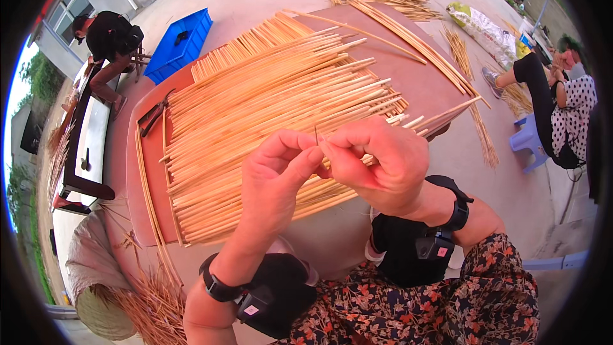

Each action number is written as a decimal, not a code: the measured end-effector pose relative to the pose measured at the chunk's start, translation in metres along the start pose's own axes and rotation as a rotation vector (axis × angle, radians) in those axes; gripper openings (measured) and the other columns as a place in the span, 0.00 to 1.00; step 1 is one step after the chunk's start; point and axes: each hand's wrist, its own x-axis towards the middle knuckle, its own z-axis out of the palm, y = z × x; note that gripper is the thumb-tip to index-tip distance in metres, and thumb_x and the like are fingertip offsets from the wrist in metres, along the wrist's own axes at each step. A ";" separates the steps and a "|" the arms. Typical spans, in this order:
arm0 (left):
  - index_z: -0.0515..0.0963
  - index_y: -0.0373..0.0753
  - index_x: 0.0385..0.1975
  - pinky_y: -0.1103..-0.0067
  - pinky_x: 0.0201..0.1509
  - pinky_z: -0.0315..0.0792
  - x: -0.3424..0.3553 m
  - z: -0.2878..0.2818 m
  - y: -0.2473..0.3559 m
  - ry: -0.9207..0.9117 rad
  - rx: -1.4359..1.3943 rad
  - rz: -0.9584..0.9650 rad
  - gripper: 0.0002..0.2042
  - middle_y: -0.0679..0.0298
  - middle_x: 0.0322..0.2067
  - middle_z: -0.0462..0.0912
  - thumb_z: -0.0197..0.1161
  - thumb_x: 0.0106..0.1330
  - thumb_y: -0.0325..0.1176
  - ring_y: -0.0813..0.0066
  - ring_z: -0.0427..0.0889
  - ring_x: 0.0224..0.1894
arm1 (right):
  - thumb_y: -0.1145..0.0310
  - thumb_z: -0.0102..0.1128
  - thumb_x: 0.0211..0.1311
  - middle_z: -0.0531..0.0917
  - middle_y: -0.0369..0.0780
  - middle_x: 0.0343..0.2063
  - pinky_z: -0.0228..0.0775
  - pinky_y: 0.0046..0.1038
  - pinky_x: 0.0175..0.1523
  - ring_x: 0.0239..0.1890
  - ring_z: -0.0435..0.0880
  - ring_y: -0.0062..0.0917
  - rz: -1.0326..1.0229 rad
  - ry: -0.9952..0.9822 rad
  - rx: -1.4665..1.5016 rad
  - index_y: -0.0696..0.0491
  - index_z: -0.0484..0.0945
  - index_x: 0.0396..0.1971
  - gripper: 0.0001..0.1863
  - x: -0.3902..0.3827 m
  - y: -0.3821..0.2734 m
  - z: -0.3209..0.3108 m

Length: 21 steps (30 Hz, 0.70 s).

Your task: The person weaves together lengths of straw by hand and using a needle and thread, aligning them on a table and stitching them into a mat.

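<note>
Both hands meet over a broad layer of pale reed stalks (pixel 236 115) laid side by side. My left hand (pixel 274 172) is closed, its thumb and forefinger pinched together. My right hand (pixel 386 163) is pinched shut against it, fingertips touching or almost touching the left ones. Between them a thin, dark, needle-like piece (pixel 316 131) sticks up; its lower end is hidden by the fingers. The stalks lie on a reddish-brown tabletop (pixel 408 57), with their ends jutting past its right side. Pliers (pixel 153 115) with dark handles rest at the left edge of the stalks.
A blue plastic crate (pixel 182 45) stands beyond the table. Loose stalk bundles (pixel 389 0) lie on the ground behind it. Dry stalks (pixel 150 306) stick out of a sack at lower left. One person (pixel 108 45) sits at far left, another (pixel 568 108) at right near a blue stool (pixel 530 140).
</note>
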 end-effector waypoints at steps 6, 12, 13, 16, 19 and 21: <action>0.77 0.31 0.37 0.81 0.41 0.77 -0.001 0.000 0.003 0.000 0.028 0.022 0.05 0.61 0.34 0.82 0.62 0.65 0.24 0.77 0.81 0.35 | 0.80 0.69 0.49 0.82 0.36 0.21 0.69 0.19 0.23 0.18 0.80 0.18 -0.002 0.006 -0.001 0.54 0.78 0.28 0.09 0.000 0.000 0.002; 0.77 0.31 0.38 0.80 0.41 0.78 -0.001 -0.002 0.003 -0.015 0.053 0.048 0.05 0.61 0.35 0.83 0.62 0.65 0.23 0.77 0.81 0.35 | 0.80 0.69 0.49 0.82 0.36 0.22 0.69 0.18 0.23 0.19 0.80 0.19 -0.010 -0.012 -0.016 0.54 0.78 0.28 0.09 0.001 -0.001 0.002; 0.77 0.31 0.38 0.80 0.41 0.78 -0.001 -0.002 0.003 -0.014 0.050 0.051 0.05 0.61 0.35 0.83 0.62 0.65 0.23 0.77 0.81 0.35 | 0.80 0.69 0.49 0.82 0.36 0.22 0.69 0.18 0.23 0.19 0.80 0.19 -0.021 -0.010 -0.028 0.53 0.78 0.28 0.09 0.001 0.000 0.002; 0.77 0.31 0.38 0.80 0.41 0.78 -0.001 -0.003 0.003 -0.015 0.055 0.056 0.05 0.62 0.35 0.83 0.62 0.65 0.23 0.78 0.81 0.35 | 0.80 0.69 0.49 0.82 0.36 0.22 0.70 0.18 0.23 0.19 0.81 0.18 -0.010 -0.023 -0.018 0.53 0.78 0.28 0.09 0.001 0.001 0.002; 0.77 0.31 0.37 0.80 0.41 0.78 -0.001 -0.003 0.003 -0.016 0.062 0.055 0.04 0.62 0.35 0.83 0.62 0.65 0.23 0.78 0.81 0.35 | 0.80 0.69 0.49 0.82 0.36 0.22 0.70 0.18 0.23 0.19 0.81 0.18 -0.013 -0.022 -0.020 0.53 0.78 0.28 0.09 0.001 0.001 0.002; 0.77 0.31 0.37 0.80 0.41 0.78 -0.001 -0.001 0.003 -0.017 0.062 0.054 0.04 0.62 0.35 0.83 0.62 0.65 0.23 0.78 0.81 0.35 | 0.80 0.69 0.49 0.82 0.36 0.22 0.70 0.18 0.24 0.19 0.81 0.18 -0.012 -0.017 -0.017 0.53 0.78 0.28 0.09 0.000 0.001 0.002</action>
